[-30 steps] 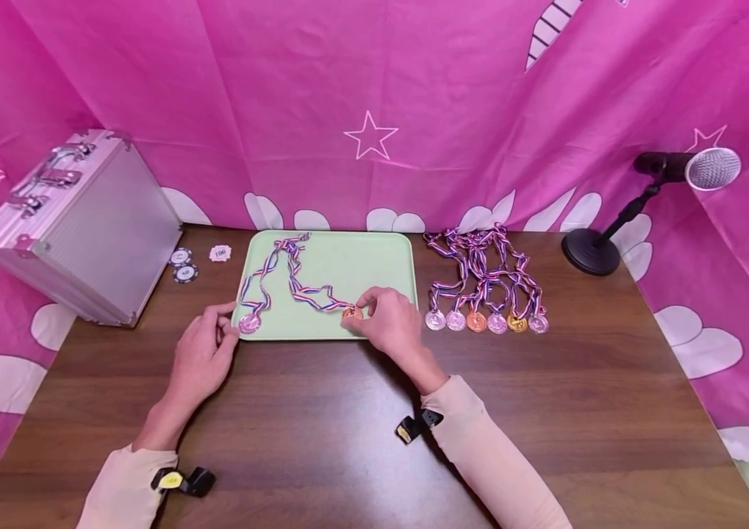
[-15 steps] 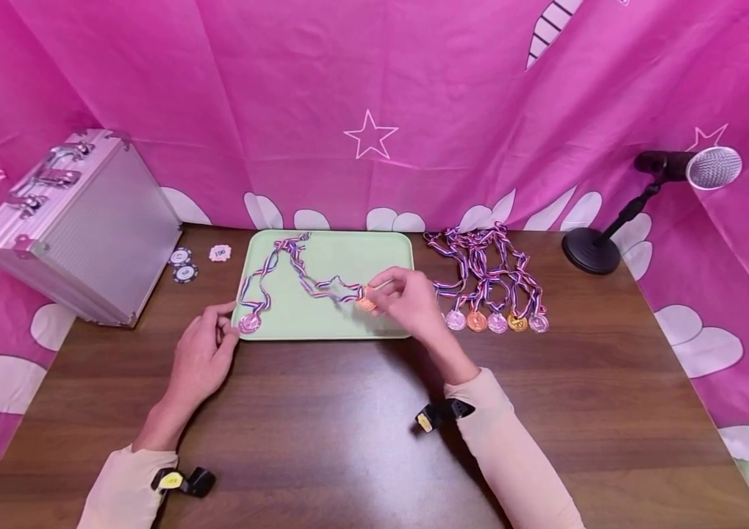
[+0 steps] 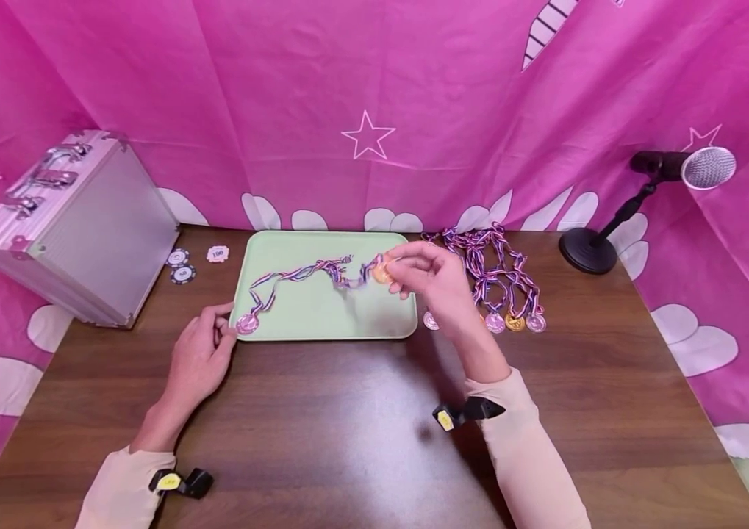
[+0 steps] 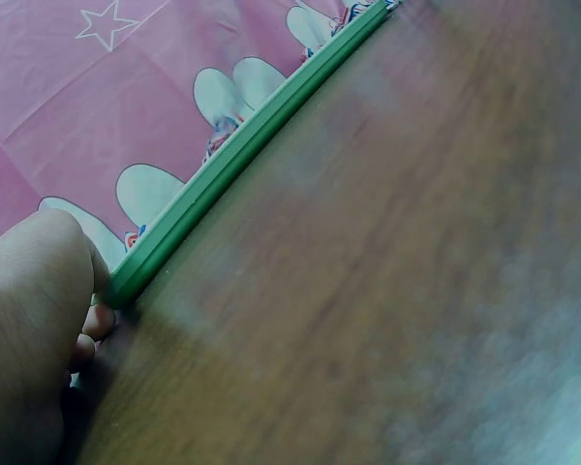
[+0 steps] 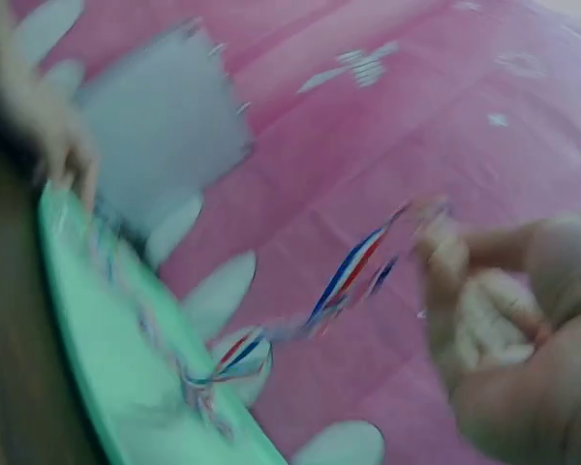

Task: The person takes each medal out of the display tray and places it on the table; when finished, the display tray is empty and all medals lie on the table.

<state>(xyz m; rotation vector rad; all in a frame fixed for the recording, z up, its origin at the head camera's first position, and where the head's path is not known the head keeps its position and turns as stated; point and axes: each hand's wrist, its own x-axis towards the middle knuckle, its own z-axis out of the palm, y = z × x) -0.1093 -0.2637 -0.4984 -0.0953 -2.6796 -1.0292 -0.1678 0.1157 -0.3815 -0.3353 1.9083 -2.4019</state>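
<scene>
My right hand [image 3: 434, 283] pinches a bronze-coloured medal [image 3: 382, 269] by its disc, raised above the right part of a light green tray [image 3: 308, 334]. Its red, white and blue ribbon [image 5: 349, 266] trails down to the tray and tangles with the ribbon of a second, pinkish-silver medal [image 3: 248, 323]. That second medal lies flat at the tray's front left corner. My left hand [image 3: 202, 353] holds the same corner; in the left wrist view its thumb and curled fingers meet at the green rim [image 4: 223, 179]. The right wrist view is blurred, and the medal's disc is hard to make out there.
Right of the tray lies a row of several medals [image 3: 514, 322] with bunched ribbons [image 3: 480, 246], partly behind my right hand. A microphone on a black stand [image 3: 588, 250] is at the back right. An aluminium case [image 3: 103, 235] and poker chips [image 3: 217, 254] are at left.
My right hand has lifted the bronze-coloured medal off the tray's front and moved it back and to the right. The ribbons are dragged rightward with it. My left hand stays at the corner.
</scene>
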